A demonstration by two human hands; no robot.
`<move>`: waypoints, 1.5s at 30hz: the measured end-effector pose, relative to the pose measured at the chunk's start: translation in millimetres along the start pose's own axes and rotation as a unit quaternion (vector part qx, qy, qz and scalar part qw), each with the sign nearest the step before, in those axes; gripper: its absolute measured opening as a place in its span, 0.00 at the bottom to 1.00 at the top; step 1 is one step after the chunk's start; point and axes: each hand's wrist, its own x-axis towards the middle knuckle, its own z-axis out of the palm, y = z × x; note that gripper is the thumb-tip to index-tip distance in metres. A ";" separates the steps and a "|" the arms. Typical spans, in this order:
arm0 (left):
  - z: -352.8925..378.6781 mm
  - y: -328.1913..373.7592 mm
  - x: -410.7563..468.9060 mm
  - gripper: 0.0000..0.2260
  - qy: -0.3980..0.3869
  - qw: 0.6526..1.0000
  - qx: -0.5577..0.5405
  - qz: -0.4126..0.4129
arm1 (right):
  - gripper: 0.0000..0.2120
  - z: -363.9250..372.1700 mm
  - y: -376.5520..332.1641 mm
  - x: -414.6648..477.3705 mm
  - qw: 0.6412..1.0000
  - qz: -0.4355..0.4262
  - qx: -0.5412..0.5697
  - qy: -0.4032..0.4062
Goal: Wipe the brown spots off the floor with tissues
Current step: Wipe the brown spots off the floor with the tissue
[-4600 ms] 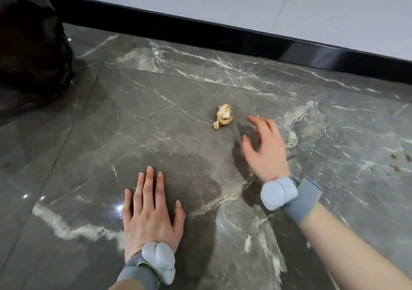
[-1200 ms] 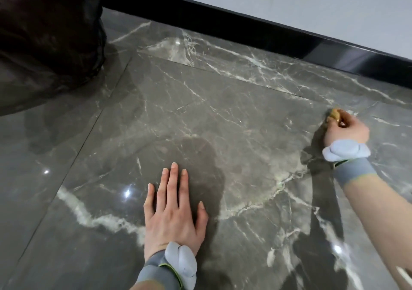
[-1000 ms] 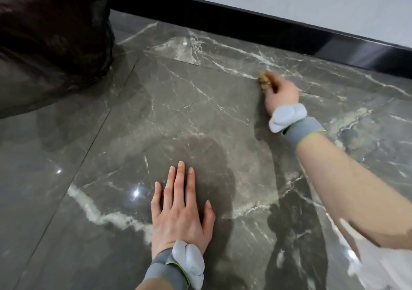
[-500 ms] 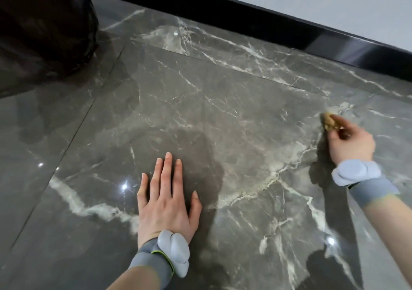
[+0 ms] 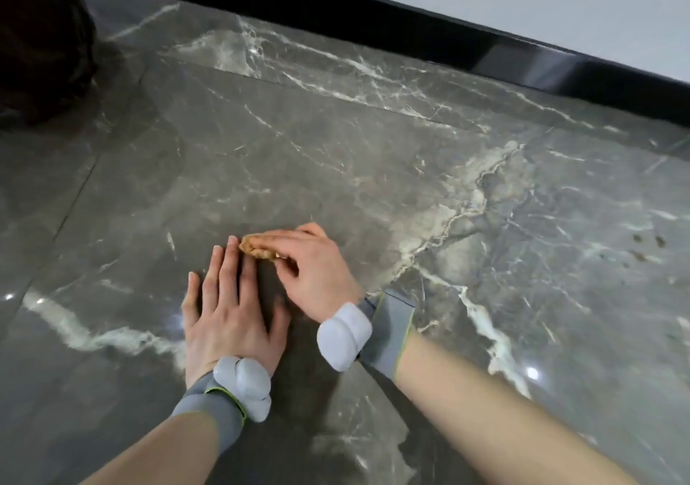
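A: We see the marble floor (image 5: 336,148) running open to the black baseboard (image 5: 410,33), with a dark bag (image 5: 41,36) at far left.
B: Our left hand (image 5: 231,313) lies flat. Our right hand (image 5: 317,271) pinches the stained tissue (image 5: 257,251) just beside it. The brown spots (image 5: 649,245) sit well right.

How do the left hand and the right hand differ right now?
The left hand lies flat on the floor, fingers straight; the right hand is curled. The left hand holds nothing; the right hand grips a brown-stained tissue. Both wear grey wristbands.
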 end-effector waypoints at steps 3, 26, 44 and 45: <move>1.2 0.7 -0.6 0.30 -0.002 1.000 0.014 0.000 | 0.18 -59.2 42.9 -33.4 0.991 0.084 -0.061 0.085; 2.9 -2.2 -5.2 0.27 0.012 1.000 -0.022 0.012 | 0.15 -63.8 15.6 -147.6 0.989 0.120 -0.066 0.049; -35.7 -46.5 -16.9 0.35 -0.087 0.957 -0.246 0.125 | 0.15 -17.1 -70.7 -160.3 0.967 0.245 -0.073 -0.020; -40.1 -63.4 -22.8 0.36 -0.070 0.957 -0.249 0.131 | 0.14 -21.7 -70.6 -155.7 0.961 0.270 -0.058 -0.028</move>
